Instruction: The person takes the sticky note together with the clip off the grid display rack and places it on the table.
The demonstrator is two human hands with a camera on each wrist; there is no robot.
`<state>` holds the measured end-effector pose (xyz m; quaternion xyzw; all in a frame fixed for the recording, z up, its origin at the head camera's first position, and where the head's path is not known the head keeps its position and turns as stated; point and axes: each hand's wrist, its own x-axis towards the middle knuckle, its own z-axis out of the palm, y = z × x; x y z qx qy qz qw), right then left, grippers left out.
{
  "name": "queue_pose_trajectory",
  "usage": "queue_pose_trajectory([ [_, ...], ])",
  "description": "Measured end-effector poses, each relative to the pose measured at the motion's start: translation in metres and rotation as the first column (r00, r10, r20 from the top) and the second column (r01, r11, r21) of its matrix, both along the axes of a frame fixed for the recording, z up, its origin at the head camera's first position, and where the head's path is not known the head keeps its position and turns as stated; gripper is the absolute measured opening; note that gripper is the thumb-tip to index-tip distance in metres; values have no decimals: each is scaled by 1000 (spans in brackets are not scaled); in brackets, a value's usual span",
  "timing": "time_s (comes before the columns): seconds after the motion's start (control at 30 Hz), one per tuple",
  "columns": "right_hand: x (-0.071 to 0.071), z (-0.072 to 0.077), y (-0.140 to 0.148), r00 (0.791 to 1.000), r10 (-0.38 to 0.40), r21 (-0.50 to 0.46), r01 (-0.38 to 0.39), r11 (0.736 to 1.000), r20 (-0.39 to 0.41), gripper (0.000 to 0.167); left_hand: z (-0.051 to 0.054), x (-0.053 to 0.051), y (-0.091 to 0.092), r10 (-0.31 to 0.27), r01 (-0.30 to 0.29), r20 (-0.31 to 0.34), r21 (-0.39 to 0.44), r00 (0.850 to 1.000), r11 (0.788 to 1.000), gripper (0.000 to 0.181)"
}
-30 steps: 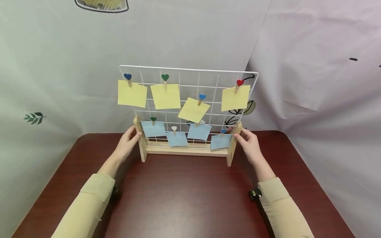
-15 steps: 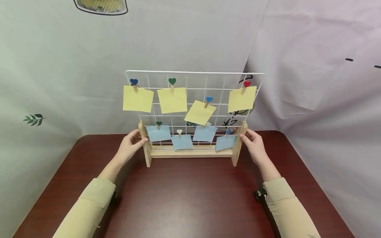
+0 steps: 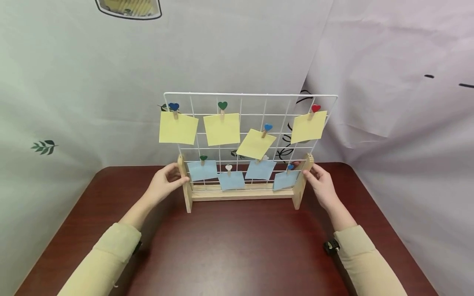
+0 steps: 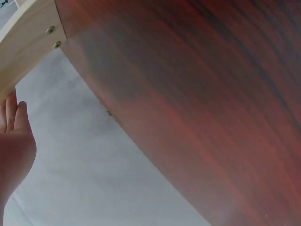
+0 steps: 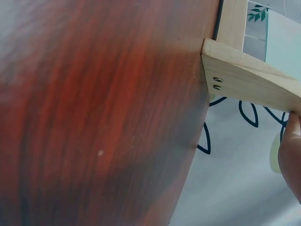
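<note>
A white wire grid (image 3: 252,95) stands upright in a wooden stand (image 3: 240,196) toward the back of the table. Several yellow notes (image 3: 222,130) hang on its upper part and several light blue notes (image 3: 232,181) lower down, each under a heart-topped clothespin such as the red one (image 3: 315,108). My left hand (image 3: 165,181) grips the stand's left side board (image 3: 186,191), thumb in front and fingers behind. On the other side my right hand (image 3: 323,184) holds the right side board (image 3: 301,187) the same way. Both wrist views show screw heads in the boards; most fingers are hidden there.
The dark red-brown table (image 3: 237,246) extends in front of the stand. Behind it hangs a pale cloth backdrop (image 3: 237,49) with printed leaves, close to the table's back edge. A small black device (image 3: 331,246) sits at the right wrist.
The stand with its grid and notes has shifted to the right and slightly nearer, both hands moving along with it and keeping their hold on the side boards.
</note>
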<state>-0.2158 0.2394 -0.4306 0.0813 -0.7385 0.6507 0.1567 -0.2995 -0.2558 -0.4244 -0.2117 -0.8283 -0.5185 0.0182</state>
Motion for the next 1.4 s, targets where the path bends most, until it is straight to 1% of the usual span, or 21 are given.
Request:
queue_pose_trajectory([
  [0.17, 2, 0, 2, 1000, 14, 2, -14, 1000, -2, 47, 2, 0, 0, -9, 9, 20, -4, 1000, 1000, 35],
  [0.37, 1, -1, 3, 1000, 30, 10, -30, 999, -3, 49, 0, -2, -1, -17, 17, 23, 8, 1000, 1000, 36],
  [0.53, 1, -1, 3, 999, 32, -18, -32, 999, -7, 50, -3, -5, 0, -28, 27, 22, 36, 999, 999, 35],
  [0.63, 1, -2, 3, 999, 33, -40, -33, 999, -1, 49, -4, -5, 0, -24, 23, 26, 36, 999, 999, 34],
  [0.87, 1, 0, 3, 999, 52, -117, -53, 992, -9, 46, -2, -4, 0, -7, 5, 49, 38, 999, 999, 35],
  [0.93, 2, 1, 4, 999, 41, -123, -41, 991, -3, 44, 0, -4, 0, -5, 3, 65, 35, 998, 999, 37],
  [1.1, 5, 6, 6, 1000, -6, -114, 9, 993, 31, 33, 6, -2, -1, -15, 13, 104, 12, 994, 1000, 43],
  [1.3, 10, 17, 6, 993, -88, -63, 93, 994, 83, 42, 16, 0, -3, -12, 19, 118, -56, 993, 998, 47],
  [1.4, 12, 23, 6, 992, -92, -45, 97, 994, 89, 41, 21, 1, -5, -14, 21, 122, -58, 992, 998, 48],
])
